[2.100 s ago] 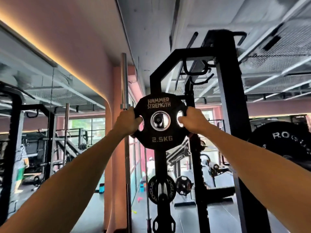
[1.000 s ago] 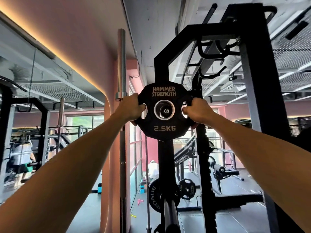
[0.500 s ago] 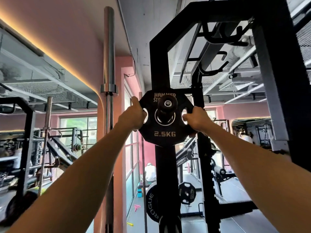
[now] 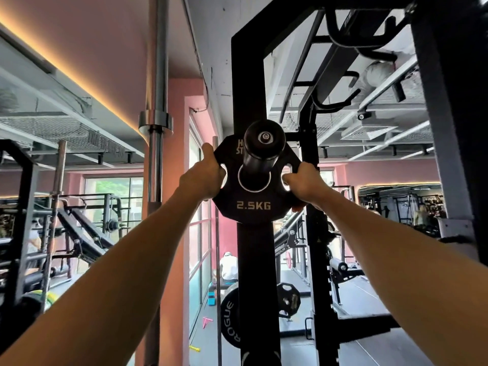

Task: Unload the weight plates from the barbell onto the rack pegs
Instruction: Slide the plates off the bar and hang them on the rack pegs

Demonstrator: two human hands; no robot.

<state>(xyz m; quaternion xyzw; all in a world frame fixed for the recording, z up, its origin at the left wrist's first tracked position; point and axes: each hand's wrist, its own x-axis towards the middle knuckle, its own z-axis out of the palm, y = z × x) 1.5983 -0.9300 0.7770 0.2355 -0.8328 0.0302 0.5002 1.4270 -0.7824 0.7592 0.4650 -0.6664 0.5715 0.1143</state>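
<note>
A small black weight plate (image 4: pixel 253 207) marked 2.5KG sits at arm's length in front of me, against a black rack upright (image 4: pixel 247 75). A black rack peg (image 4: pixel 264 149) passes through the plate's centre hole and points toward me. My left hand (image 4: pixel 202 178) grips the plate's left edge, thumb up along the rim. My right hand (image 4: pixel 303 182) grips its right edge through a cut-out. The peg hides most of the lettering at the top of the plate.
A steel barbell (image 4: pixel 157 101) stands upright to the left of the rack. Lower on the rack hang a large Rogue plate (image 4: pixel 229 320) and a smaller black plate (image 4: pixel 287 299). A thick rack post (image 4: pixel 449 128) rises at the right. Gym machines fill the background.
The plate has slid farther onto the peg, which now sticks out well past its face. My view has moved closer and lower; both hands keep their grip on the plate.
</note>
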